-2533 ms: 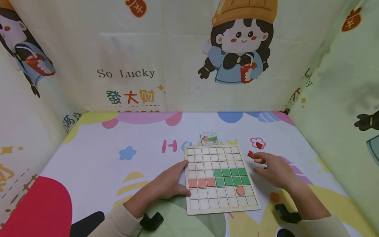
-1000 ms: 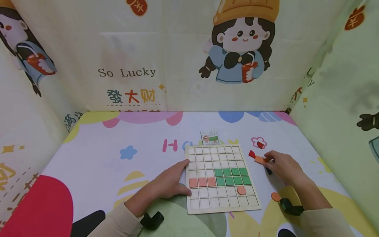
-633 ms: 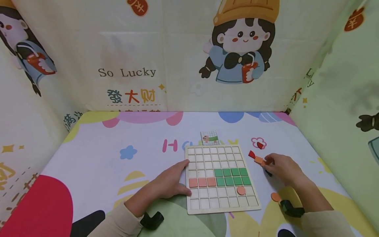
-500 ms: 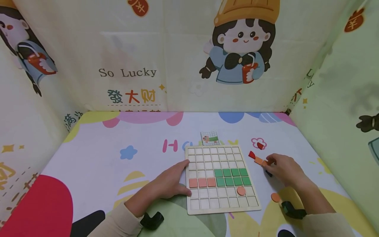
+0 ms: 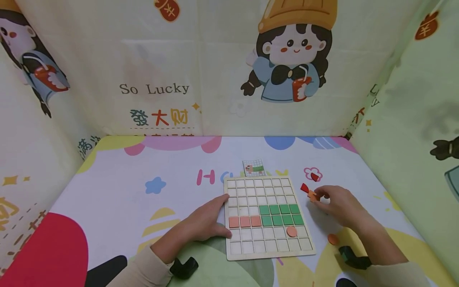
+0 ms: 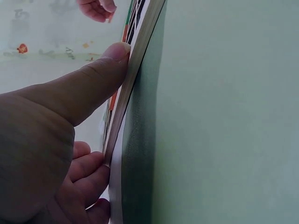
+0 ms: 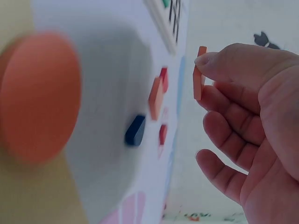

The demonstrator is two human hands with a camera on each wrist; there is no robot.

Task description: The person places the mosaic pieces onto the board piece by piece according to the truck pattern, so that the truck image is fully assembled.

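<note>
My left hand (image 5: pixel 206 219) rests at the left edge of a square wooden grid board (image 5: pixel 246 247), its thumb and forefinger spread along the rim. In the left wrist view, the thumb (image 6: pixel 93 81) lies straight against that edge. My right hand (image 5: pixel 338 203) pinches a thin orange square tile (image 7: pixel 199 77) between thumb and forefinger, raised off the table. Below it, another orange tile (image 7: pixel 155 99) lies near a dark blue piece (image 7: pixel 135 130), which the hand hides in the head view. Green tiles (image 5: pixel 287 209), three salmon tiles (image 5: pixel 244 221) and a salmon disc (image 5: pixel 292 231) sit on the board.
Two red pieces (image 5: pixel 304 187) lie right of the board's far corner. An orange disc (image 5: pixel 333 239) lies near my right wrist. Behind the board is a small picture card (image 5: pixel 254 168) with a printed grid. Printed cloth walls (image 5: pixel 218 63) enclose the table (image 5: pixel 114 199).
My right hand has picked up an orange tile from the table and moved it left, over the other orange tile. The left hand and board stay put.
</note>
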